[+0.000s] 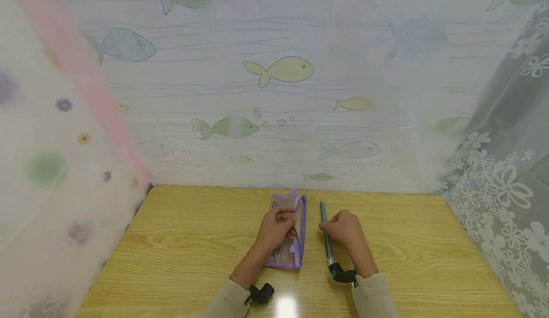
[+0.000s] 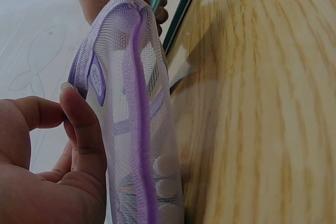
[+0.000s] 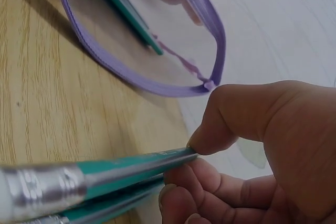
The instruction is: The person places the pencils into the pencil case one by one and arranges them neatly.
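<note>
A mesh zipper pouch [image 1: 303, 222] with purple trim stands open along its zipper edge. My left hand [image 1: 274, 227] pinches one side of that opening; in the left wrist view the thumb and a finger of the left hand [image 2: 58, 161] meet at the purple edge. To the right of the pouch, my right hand [image 1: 345, 227] pinches green pencils [image 3: 131, 174] with silver ferrules near the ends away from their erasers. Two lie close together in the right wrist view. Inside the pouch, a green pencil [image 3: 126, 14] shows through the opening.
The wooden table [image 1: 193, 232] lies under both hands. A fish-patterned curtain [image 1: 279, 141] hangs behind its back edge, a flowered sheet [image 1: 64, 165] at the left and flowered lace [image 1: 506, 222] at the right. Black wrist devices [image 1: 261, 293] sit below both hands.
</note>
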